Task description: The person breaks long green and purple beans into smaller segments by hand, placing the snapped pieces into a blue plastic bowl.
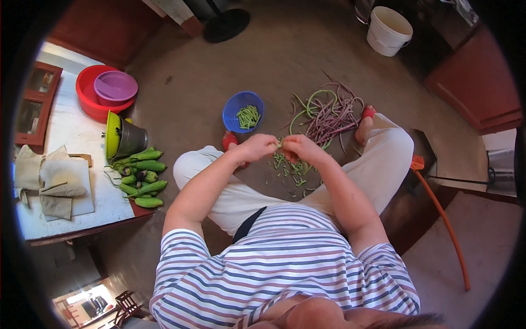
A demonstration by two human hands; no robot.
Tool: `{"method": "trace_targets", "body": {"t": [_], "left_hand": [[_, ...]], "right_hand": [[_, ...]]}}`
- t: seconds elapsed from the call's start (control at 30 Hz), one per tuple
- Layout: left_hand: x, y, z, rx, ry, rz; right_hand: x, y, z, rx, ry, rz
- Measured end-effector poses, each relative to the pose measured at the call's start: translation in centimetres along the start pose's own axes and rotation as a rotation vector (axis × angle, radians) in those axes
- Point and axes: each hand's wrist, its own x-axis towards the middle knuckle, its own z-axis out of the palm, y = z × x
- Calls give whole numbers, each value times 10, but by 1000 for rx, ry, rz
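Both hands meet in front of my knees and pinch a short piece of green long bean (279, 144) between the fingertips. My left hand (260, 147) is on one end of it and my right hand (301, 147) on the other; the fingers hide part of it. Broken green bits (282, 163) lie scattered on the floor just below the hands. Beyond my left hand stands a blue plastic bowl (230, 109) with cut green bean pieces (249, 117) inside. A loose heap of purple long beans (332, 117), with some green ones among them, lies on the floor beyond my right hand.
At left, a white tabletop (111, 217) bears green sponge gourds (148, 165), a metal pail (135, 140), a red basin (85, 95) holding a purple one (123, 87), and a cutting board (82, 177). A white bucket (386, 37) stands far right. An orange hose-like item (446, 220) lies at right.
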Motion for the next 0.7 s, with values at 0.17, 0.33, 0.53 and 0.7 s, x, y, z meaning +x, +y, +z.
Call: {"method": "trace_targets", "body": {"t": [0.17, 0.33, 0.53, 0.7], "left_hand": [[24, -19, 18, 9, 342, -50], [27, -24, -1, -376, 473, -110], [-11, -17, 16, -1251, 117, -162], [-10, -25, 43, -1264, -36, -135]], "right_hand": [[10, 12, -9, 588, -54, 235], [11, 19, -12, 960, -97, 214], [14, 12, -12, 1099, 15, 45], [19, 15, -8, 1146, 97, 40]]}}
